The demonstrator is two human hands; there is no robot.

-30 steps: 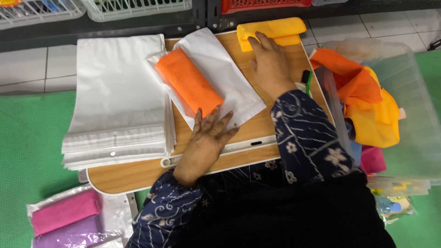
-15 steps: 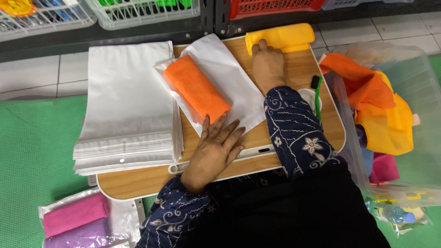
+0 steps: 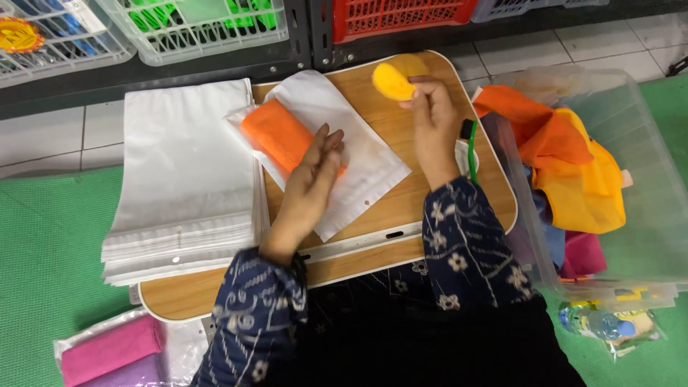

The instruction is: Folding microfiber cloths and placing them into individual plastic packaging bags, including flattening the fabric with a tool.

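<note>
There is a single view, from a camera on the person's head, looking steeply down and slightly forward over a small wooden table (image 3: pixel 401 208) that fills the frame's centre. It sits close: both forearms enter from the bottom edge, shelf baskets (image 3: pixel 193 25) line the top, and a clear bin (image 3: pixel 645 172) sits at right.

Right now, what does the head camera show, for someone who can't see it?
A person's left hand presses an orange cloth in a clear bag on a small wooden table, while the right hand lifts a folded yellow cloth.
</note>
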